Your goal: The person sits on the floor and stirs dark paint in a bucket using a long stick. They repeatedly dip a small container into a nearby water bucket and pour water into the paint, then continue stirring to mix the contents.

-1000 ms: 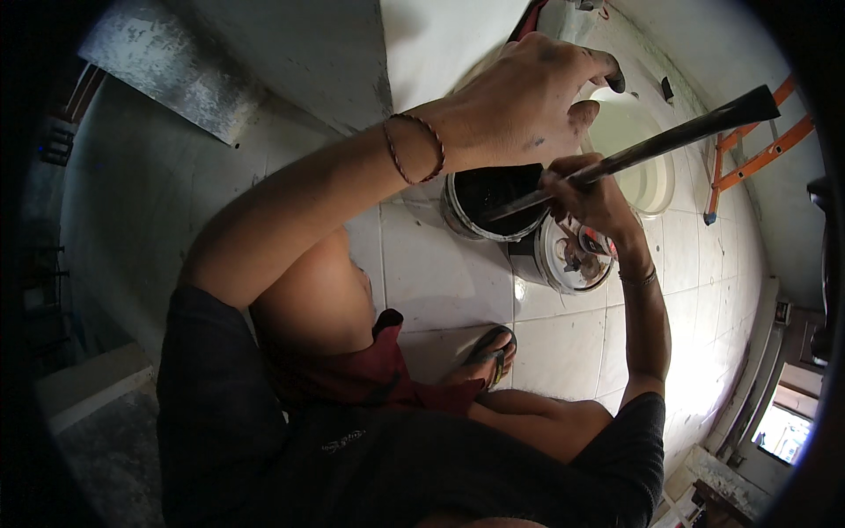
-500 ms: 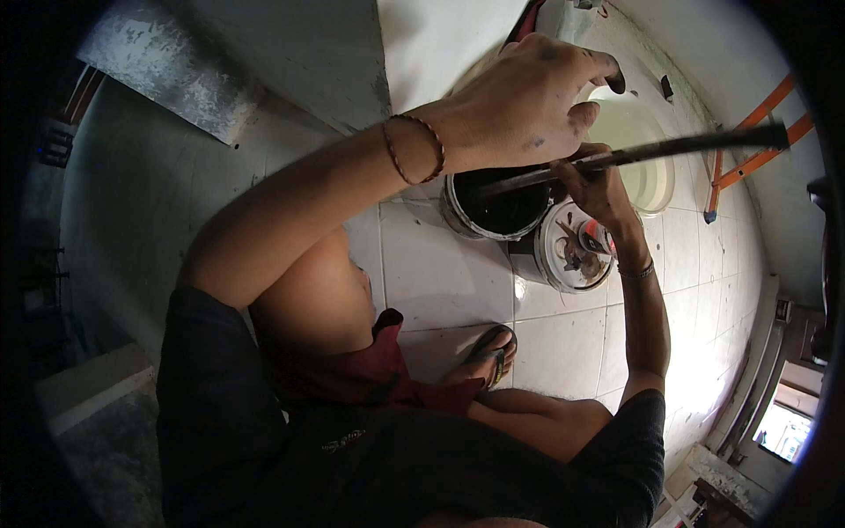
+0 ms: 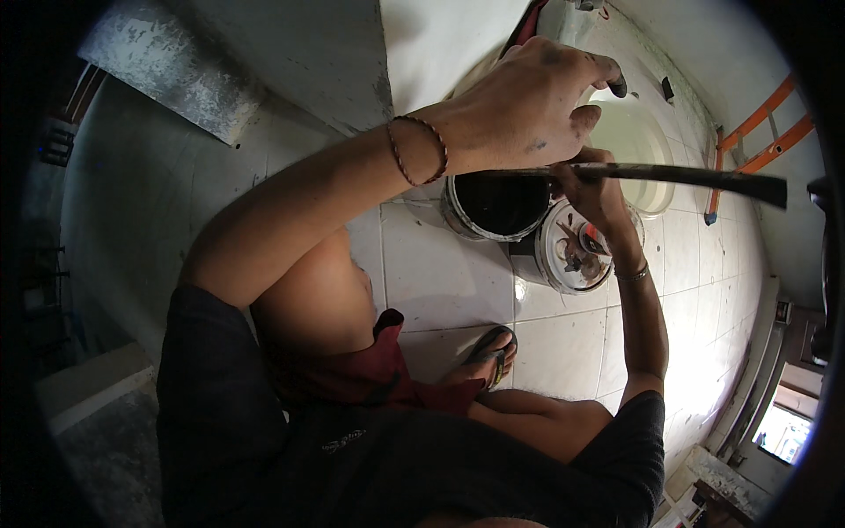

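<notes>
My right hand (image 3: 595, 189) is closed round a long dark paint-smeared stick (image 3: 687, 175). The stick lies nearly level across the picture, its wider end out to the right, its left part passing along my left wrist over the bucket. Under it stands an open bucket (image 3: 451, 211) with a black inside. My left hand (image 3: 547, 99) hovers above, back of the hand up, index finger and thumb apart with nothing seen between them. The fingertips are stained dark; its other fingers are hidden.
A lidded white tub (image 3: 550, 255) with a small red-labelled can (image 3: 595, 238) on top stands beside the bucket. Behind is a pale bucket (image 3: 658, 141) of whitish liquid. An orange ladder (image 3: 775, 145) leans at the right. My sandalled foot (image 3: 497, 356) rests on white tiles.
The stick has swung in my right hand: its right end has dropped, and its left part has come up from inside the black bucket. My left hand has barely moved.
</notes>
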Demonstrator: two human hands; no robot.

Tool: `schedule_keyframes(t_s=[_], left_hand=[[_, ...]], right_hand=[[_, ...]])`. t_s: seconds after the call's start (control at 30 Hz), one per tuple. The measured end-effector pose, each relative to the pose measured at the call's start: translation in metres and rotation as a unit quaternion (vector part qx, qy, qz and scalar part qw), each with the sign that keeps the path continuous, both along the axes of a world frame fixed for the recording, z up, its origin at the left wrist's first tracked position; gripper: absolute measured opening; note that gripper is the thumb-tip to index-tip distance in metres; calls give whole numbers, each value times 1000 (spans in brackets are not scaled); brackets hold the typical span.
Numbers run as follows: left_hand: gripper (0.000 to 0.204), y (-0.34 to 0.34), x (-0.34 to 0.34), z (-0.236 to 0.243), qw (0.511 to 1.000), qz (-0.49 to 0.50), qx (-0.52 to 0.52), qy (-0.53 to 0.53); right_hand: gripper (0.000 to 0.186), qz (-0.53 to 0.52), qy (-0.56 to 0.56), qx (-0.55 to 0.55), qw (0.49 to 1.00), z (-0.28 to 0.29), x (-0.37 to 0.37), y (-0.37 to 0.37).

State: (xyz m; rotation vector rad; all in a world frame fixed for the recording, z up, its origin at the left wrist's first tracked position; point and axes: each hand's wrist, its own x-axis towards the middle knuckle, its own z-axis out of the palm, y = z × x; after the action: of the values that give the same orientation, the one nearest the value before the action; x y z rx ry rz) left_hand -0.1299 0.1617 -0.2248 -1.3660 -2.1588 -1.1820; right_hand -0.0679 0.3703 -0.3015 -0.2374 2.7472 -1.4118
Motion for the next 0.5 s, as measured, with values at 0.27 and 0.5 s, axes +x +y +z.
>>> schedule_keyframes(t_s=[0.27,0.5], left_hand=[[29,2,-1,0,1000,-3,0,-19],[31,0,0,-2,1000,4,-11,-14]], right_hand=[[30,58,-7,-46,997,5,5,-7],[26,70,3,134,988,11,2,0]])
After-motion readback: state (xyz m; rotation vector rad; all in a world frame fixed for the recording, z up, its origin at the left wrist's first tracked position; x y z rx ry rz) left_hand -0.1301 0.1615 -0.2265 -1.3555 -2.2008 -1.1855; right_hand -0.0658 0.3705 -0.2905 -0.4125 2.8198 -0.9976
